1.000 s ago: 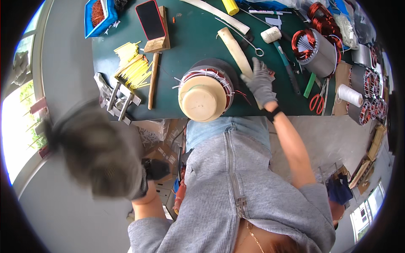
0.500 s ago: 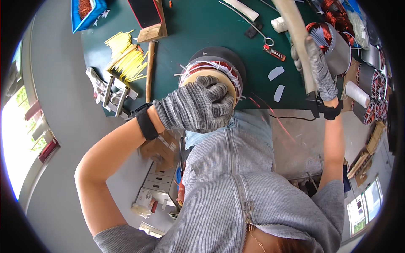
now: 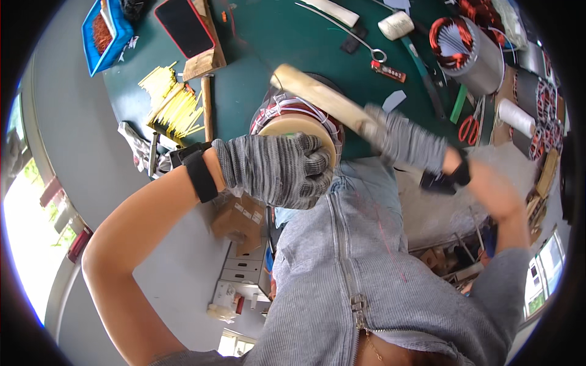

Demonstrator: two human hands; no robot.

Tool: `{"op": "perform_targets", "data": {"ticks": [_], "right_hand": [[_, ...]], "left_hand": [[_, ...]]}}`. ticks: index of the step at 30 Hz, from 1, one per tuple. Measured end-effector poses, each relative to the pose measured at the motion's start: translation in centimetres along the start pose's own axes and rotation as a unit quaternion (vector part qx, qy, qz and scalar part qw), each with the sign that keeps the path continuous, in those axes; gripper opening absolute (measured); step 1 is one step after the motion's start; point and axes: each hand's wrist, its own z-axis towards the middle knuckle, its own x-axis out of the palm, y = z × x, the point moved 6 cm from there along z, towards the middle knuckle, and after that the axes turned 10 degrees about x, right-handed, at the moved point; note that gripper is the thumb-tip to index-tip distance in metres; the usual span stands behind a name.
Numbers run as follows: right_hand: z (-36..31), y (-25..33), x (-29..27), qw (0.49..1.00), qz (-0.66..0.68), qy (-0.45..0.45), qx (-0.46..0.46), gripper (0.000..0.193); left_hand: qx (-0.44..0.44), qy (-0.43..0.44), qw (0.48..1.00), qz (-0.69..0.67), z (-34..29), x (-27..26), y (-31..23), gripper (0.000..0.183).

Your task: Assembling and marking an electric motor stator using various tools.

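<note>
My left hand (image 3: 274, 168), in a grey striped knit glove, presses on a round cream disc (image 3: 287, 125) with its fingers curled. Under that disc sits a motor stator (image 3: 268, 111), its red windings tied with white lacing, on a dark round base. My right hand (image 3: 406, 140), gloved alike and a little blurred, is closed around one end of a long pale bar (image 3: 323, 97). The bar slants up to the left over the stator's far right rim; whether it touches cannot be told. Folded fingers hide the disc's near side.
On the green table (image 3: 256, 39) lie yellow sticks (image 3: 174, 100), a hammer (image 3: 207, 110), a phone (image 3: 185, 28) and a blue tray (image 3: 107, 39). To the right are a metal stator (image 3: 470, 55), red-handled scissors (image 3: 470, 128) and a white thread spool (image 3: 516, 118).
My right hand has swung left and inward, bringing the bar from upright at the right to slanted over the stator. My left hand stays on the disc. The whole view has shifted somewhat.
</note>
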Motion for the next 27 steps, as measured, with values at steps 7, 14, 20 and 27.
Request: {"op": "perform_targets", "data": {"ticks": [7,14,20,27], "right_hand": [[2.1,-0.1,-2.1,0.978,-0.067,-0.098,-0.174,0.042],[2.9,-1.2,-4.3,0.881,-0.228,-0.222,-0.349,0.034],[1.5,-2.6,-4.5,0.984,-0.046,-0.065,-0.161,0.035],[-2.5,-1.6,1.0,0.944,-0.148,-0.219,-0.197,0.034]], "left_hand": [[0.066,0.018,0.997,-0.045,0.8,-0.5,1.4,0.026],[0.038,-0.006,0.997,-0.070,0.7,-0.3,1.2,0.019],[-0.071,-0.003,0.993,-0.093,1.0,-0.3,1.0,0.025],[-0.186,-0.047,0.979,-0.067,0.1,-0.1,0.4,0.026]]}}
